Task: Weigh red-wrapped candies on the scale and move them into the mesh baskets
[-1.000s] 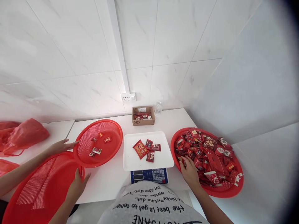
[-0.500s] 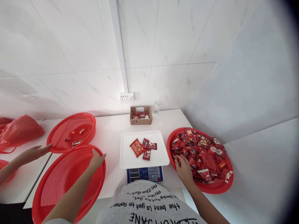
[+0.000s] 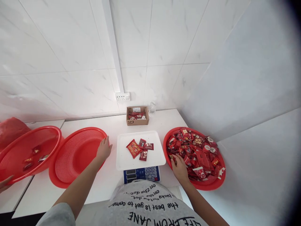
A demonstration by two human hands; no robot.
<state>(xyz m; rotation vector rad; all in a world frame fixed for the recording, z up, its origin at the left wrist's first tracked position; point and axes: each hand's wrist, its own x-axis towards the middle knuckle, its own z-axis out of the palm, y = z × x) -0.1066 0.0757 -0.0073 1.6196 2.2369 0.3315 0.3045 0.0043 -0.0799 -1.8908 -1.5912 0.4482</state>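
My left hand (image 3: 104, 149) is closed on the right rim of a red plastic basket (image 3: 77, 133), which has meshed sides and nothing inside. At the left rim of a second red basket (image 3: 166, 138), heaped with red snack packets (image 3: 199, 150), my right hand (image 3: 180, 168) has its fingers bent together. Something small and brownish shows at those fingertips, too small to name. Between my hands a white tray (image 3: 124, 160) sits on a weighing scale (image 3: 141, 174). A larger orange-red packet (image 3: 134, 148) and several small dark red packets (image 3: 143, 154) lie on it.
A co-worker's hand (image 3: 6, 183) holds a tilted red basket (image 3: 53, 133) with a few small packets, at far left. Behind it sits a red plastic bag (image 3: 14, 130). A cardboard box (image 3: 137, 121) of packets and a clear cup (image 3: 152, 107) stand by the wall.
The empty basket has moved away from me and settled flatter on the table, my left hand still on its rim. The co-worker's basket has shifted left and tilted. My right hand stays at its basket.
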